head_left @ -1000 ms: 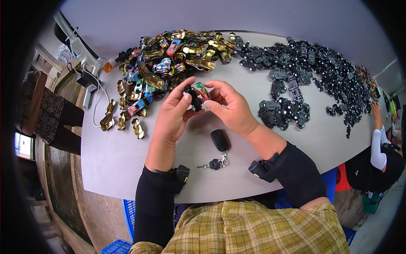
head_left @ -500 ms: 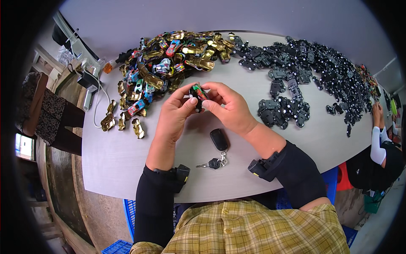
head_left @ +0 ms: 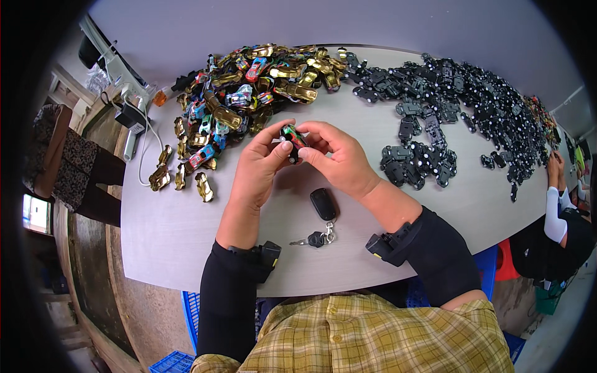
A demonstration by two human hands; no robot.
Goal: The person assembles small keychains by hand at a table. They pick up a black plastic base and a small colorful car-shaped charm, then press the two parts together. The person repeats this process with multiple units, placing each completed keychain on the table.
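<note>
A small toy car (head_left: 293, 138), black with red and green on it, is held between my two hands above the table. My left hand (head_left: 264, 155) pinches one side of it with thumb and fingers. From the other side my right hand (head_left: 333, 152) grips it the same way. Fingers hide much of the car. Just ahead lies a heap of gold and coloured toy car bodies (head_left: 239, 96). Several black toy car chassis (head_left: 418, 165) form a cluster right of my right hand. Below my hands a black key fob (head_left: 323, 204) with a key (head_left: 301, 242) rests on the table.
A larger heap of black chassis (head_left: 485, 99) spreads along the wall to the right. A power strip with a white cable (head_left: 147, 124) runs at the table's left edge (head_left: 122, 230). One person (head_left: 81, 165) stands at left; another person's hands (head_left: 555, 165) work at far right.
The toy car has tilted slightly between my fingers. Both hands keep nearly the same place and hold; the heaps look unchanged.
</note>
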